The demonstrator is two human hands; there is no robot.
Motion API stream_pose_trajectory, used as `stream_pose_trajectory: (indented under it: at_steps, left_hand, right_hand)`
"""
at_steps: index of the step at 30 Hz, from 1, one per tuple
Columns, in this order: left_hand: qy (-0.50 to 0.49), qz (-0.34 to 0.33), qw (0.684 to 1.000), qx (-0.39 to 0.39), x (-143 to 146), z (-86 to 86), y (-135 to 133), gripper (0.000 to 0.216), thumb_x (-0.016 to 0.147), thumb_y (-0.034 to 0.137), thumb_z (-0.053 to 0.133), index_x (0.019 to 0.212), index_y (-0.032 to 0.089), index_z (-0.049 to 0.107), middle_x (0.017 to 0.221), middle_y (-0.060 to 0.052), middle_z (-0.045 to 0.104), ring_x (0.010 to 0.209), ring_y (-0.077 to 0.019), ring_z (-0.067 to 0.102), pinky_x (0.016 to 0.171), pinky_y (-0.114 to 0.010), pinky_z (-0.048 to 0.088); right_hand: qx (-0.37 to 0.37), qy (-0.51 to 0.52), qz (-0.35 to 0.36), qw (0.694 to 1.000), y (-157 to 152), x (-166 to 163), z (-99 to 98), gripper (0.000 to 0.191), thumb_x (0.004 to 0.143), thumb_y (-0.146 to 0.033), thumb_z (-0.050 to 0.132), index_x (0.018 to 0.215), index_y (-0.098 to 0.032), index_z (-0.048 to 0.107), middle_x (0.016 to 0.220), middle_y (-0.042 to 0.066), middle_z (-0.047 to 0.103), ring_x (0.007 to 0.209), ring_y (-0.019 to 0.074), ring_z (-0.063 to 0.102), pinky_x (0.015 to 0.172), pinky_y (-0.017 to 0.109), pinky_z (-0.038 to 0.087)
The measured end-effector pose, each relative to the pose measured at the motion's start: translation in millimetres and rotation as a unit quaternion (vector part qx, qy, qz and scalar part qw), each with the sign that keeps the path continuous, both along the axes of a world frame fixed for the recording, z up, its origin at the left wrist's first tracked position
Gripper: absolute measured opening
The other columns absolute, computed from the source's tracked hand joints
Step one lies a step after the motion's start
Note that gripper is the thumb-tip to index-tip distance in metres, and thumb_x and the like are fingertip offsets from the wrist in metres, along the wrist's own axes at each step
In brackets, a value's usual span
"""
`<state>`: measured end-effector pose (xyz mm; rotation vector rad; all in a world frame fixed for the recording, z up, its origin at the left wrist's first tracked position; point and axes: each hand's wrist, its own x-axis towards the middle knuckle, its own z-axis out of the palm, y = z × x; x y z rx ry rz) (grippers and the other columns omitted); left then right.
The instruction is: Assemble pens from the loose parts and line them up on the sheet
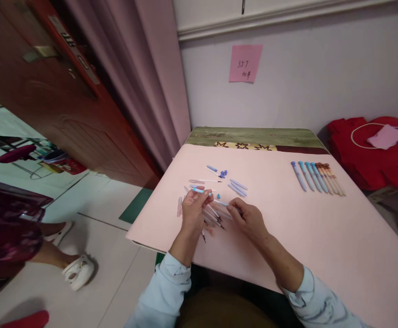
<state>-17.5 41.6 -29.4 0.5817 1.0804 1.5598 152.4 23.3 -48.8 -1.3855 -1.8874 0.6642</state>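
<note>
Pinched in my left hand [194,208] is a bright blue pen part [199,190], pointing to the left. My right hand [250,218] is closed on a slim pale blue pen barrel [222,203], its free end directed toward my left hand. Whether the two pieces touch is unclear. A small teal pen topper [218,196] lies just beyond them. Under and around my hands are several loose refills [215,217] and clear pen pieces [179,206], partly hidden. Farther back are several pale lavender barrels [238,187] and dark blue toppers [223,174].
A row of finished-looking pens [317,177] in blue and brown lies at the right of the pink-covered table [287,241]. Beyond the right edge is a red cloth bag [352,150]. A person's leg and white clog [79,272] show at left, near a wooden door [92,114].
</note>
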Motion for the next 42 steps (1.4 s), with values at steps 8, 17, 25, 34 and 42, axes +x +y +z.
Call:
stream_pose_trajectory:
  at_steps: [8,17,25,34,42]
  left_hand:
    - [0.016,-0.012,1.0,-0.011,1.8,-0.9,2.7,0.055,0.063,0.03,0.084,0.108,0.018,0.055,0.081,-0.003,0.072,0.068,-0.0127,0.068,0.075,-0.03,0.054]
    - [0.166,-0.08,0.982,0.036,24.9,3.0,7.3,0.037,0.073,0.034,0.075,0.103,0.018,0.06,0.078,-0.003,0.072,0.069,-0.0156,0.066,0.073,-0.031,0.052]
    - [0.342,-0.122,0.923,0.122,39.9,5.4,10.2,0.021,0.078,0.026,0.071,0.098,0.024,0.067,0.091,-0.005,0.074,0.088,-0.0215,0.07,0.084,-0.032,0.05]
    - [0.366,-0.152,0.908,0.134,43.6,2.9,11.4,0.026,0.084,0.029,0.064,0.109,0.023,0.065,0.086,-0.002,0.074,0.086,-0.0189,0.071,0.08,-0.029,0.052]
    - [0.294,-0.066,0.946,0.12,42.5,2.1,9.3,0.031,0.083,0.035,0.067,0.11,0.02,0.061,0.077,-0.001,0.072,0.072,-0.0156,0.067,0.074,-0.029,0.053]
  right_hand:
    - [0.017,-0.102,-0.141,0.985,12.5,14.9,-6.1,0.027,0.093,-0.04,0.05,0.079,-0.023,0.065,0.061,-0.001,0.062,0.055,0.0144,0.053,0.053,0.024,0.028]
    - [0.079,-0.033,-0.141,0.986,17.5,14.0,-15.1,0.023,0.089,-0.037,0.057,0.1,-0.021,0.07,0.106,0.011,0.068,0.094,0.0248,0.062,0.079,0.035,0.045]
    - [-0.345,0.528,0.028,0.776,18.9,2.6,-2.9,0.038,0.098,-0.043,0.041,0.101,-0.016,0.068,0.086,0.009,0.071,0.071,0.0149,0.067,0.063,0.025,0.053]
    - [-0.375,0.609,-0.022,0.699,25.6,4.7,-9.2,0.023,0.077,-0.032,0.079,0.091,-0.016,0.071,0.071,0.0,0.068,0.057,0.0059,0.059,0.054,0.014,0.048]
    - [-0.39,0.609,-0.011,0.691,24.9,3.0,-12.2,0.027,0.075,-0.036,0.081,0.087,-0.014,0.07,0.07,0.001,0.067,0.056,0.0058,0.056,0.05,0.014,0.047]
